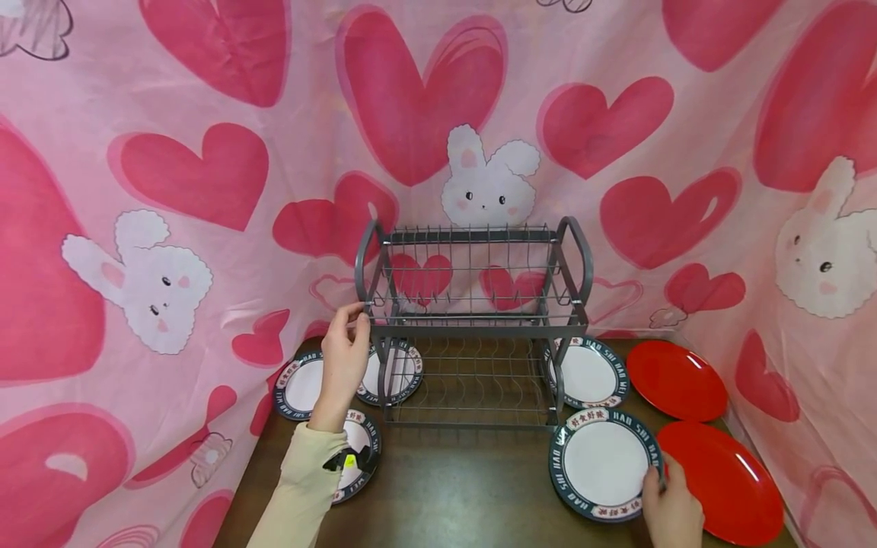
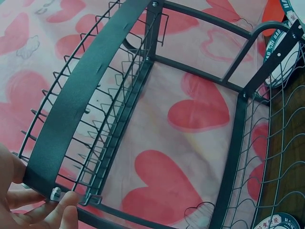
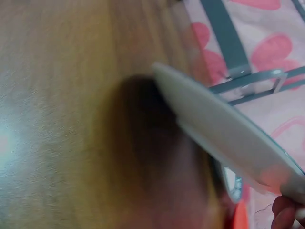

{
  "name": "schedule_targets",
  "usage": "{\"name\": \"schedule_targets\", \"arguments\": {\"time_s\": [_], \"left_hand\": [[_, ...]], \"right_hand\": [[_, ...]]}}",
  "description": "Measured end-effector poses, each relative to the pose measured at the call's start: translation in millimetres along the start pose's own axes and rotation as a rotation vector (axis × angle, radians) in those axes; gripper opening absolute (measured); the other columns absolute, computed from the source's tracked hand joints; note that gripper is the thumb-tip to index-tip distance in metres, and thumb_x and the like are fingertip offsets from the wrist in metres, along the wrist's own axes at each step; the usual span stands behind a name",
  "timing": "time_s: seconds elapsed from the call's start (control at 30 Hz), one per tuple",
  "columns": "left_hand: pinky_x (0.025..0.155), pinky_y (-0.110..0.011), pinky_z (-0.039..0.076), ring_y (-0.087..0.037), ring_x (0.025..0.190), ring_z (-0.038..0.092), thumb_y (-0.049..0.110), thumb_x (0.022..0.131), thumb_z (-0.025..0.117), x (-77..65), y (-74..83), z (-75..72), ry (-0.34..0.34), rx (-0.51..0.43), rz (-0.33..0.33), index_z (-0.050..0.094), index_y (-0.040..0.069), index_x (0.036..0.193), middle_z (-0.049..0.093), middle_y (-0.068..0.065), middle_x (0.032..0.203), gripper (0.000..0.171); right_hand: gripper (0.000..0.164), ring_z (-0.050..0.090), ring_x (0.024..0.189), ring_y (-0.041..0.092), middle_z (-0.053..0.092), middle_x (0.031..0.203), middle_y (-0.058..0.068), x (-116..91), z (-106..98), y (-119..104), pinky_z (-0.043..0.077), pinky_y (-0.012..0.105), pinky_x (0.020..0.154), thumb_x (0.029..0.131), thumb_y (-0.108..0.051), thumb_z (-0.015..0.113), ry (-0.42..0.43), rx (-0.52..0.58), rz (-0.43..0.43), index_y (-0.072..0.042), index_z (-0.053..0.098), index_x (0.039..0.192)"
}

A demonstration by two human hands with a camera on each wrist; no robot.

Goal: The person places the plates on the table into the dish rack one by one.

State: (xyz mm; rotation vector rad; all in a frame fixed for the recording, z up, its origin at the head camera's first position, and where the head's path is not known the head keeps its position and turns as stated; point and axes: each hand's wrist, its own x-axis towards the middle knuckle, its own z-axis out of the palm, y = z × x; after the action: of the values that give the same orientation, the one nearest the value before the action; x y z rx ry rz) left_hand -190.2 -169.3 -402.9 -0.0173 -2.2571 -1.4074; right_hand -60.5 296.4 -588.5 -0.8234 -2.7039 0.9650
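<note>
Gripping a plate [image 1: 606, 468] by its right edge with the fingers of the right hand [image 1: 674, 504], at the lower right of the head frame. Apparently holding it tilted above the tabletop [image 1: 466, 483], judging from the right wrist view. Round, so without a long axis; lying leftward from those fingers, just below the lower right corner of the rack [image 1: 473, 331] at centre frame. Stretched left to right, in the rack's case. Pinching the rack's upper left front corner with the fingers of the left hand [image 1: 346, 350], well apart from the plate
</note>
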Motion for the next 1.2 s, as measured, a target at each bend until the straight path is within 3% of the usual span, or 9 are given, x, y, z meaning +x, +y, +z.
{"name": "schedule_targets", "arguments": {"time_s": [0.1,0.2,0.3,0.37,0.47,0.63,0.9,1.2], "left_hand": [[0.073,-0.033,0.052,-0.032,0.098,0.07,0.015,0.108,0.053,0.3,-0.4,0.0,0.003,0.0,0.004,0.061,0.0,0.136,0.067,-0.018,0.125,0.033],[0.074,-0.034,0.052,-0.032,0.098,0.07,0.016,0.108,0.053,0.9,-0.7,0.1,0.005,-0.002,0.008,0.061,0.0,0.136,0.067,-0.018,0.125,0.033],[0.075,-0.035,0.053,-0.032,0.098,0.07,0.016,0.108,0.053,1.3,-1.0,0.6,0.008,-0.005,0.009,0.062,0.0,0.136,0.068,-0.018,0.124,0.033],[0.075,-0.035,0.053,-0.032,0.098,0.071,0.015,0.107,0.053,1.4,-1.4,1.0,0.01,-0.007,0.011,0.062,0.0,0.135,0.068,-0.018,0.124,0.033],[0.075,-0.036,0.052,-0.033,0.097,0.07,0.015,0.108,0.053,1.7,-2.0,1.1,0.014,-0.009,0.017,0.062,0.0,0.135,0.068,-0.019,0.124,0.033],[0.076,-0.039,0.052,-0.033,0.098,0.07,0.016,0.108,0.052,2.4,-2.0,0.8,0.013,-0.013,0.019,0.062,0.001,0.136,0.067,-0.018,0.124,0.033],[0.077,-0.04,0.052,-0.032,0.1,0.069,0.014,0.108,0.053,1.1,0.5,0.0,0.004,-0.02,0.006,0.061,0.0,0.136,0.067,-0.019,0.122,0.033],[0.08,-0.043,0.052,-0.033,0.102,0.069,0.015,0.108,0.053,1.0,-1.4,1.1,0.005,-0.028,0.005,0.061,0.001,0.136,0.067,-0.019,0.122,0.032]], "right_hand": [[0.048,0.054,0.06,0.029,0.06,0.069,0.015,-2,-7,-8,0.044,0.039,0.057,0.106,-0.02,0.051,0.042,-0.01,-0.065,0.007,0.044,0.145],[0.048,0.052,0.055,0.025,0.059,0.064,0.009,-6,-17,-18,0.04,0.036,0.055,0.104,-0.019,0.053,0.078,-0.045,-0.128,0.005,0.047,0.145],[0.048,0.05,0.051,0.024,0.059,0.061,0.009,-11,-28,-27,0.042,0.037,0.053,0.103,-0.017,0.056,0.109,-0.085,-0.188,0.004,0.048,0.145],[0.048,0.049,0.048,0.024,0.06,0.061,0.011,-13,-35,-33,0.05,0.044,0.053,0.101,-0.015,0.058,0.144,-0.098,-0.234,0.004,0.049,0.145],[0.049,0.044,0.044,0.024,0.053,0.056,0.01,-17,-47,-41,0.049,0.048,0.049,0.099,-0.013,0.06,0.205,-0.115,-0.305,0.003,0.052,0.144],[0.054,0.036,0.04,0.02,0.042,0.05,0.003,-22,-68,-58,0.039,0.037,0.044,0.098,-0.014,0.06,0.264,-0.133,-0.372,0.001,0.051,0.149],[0.055,0.03,0.041,0.018,0.037,0.049,0.002,-24,-94,-82,0.028,0.032,0.043,0.097,-0.016,0.06,0.342,-0.13,-0.439,-0.003,0.054,0.149],[0.049,0.027,0.04,0.008,0.05,0.052,0.009,-19,-118,-99,0.026,0.024,0.038,0.093,-0.012,0.062,0.44,-0.062,-0.603,0.002,0.062,0.14]]}}
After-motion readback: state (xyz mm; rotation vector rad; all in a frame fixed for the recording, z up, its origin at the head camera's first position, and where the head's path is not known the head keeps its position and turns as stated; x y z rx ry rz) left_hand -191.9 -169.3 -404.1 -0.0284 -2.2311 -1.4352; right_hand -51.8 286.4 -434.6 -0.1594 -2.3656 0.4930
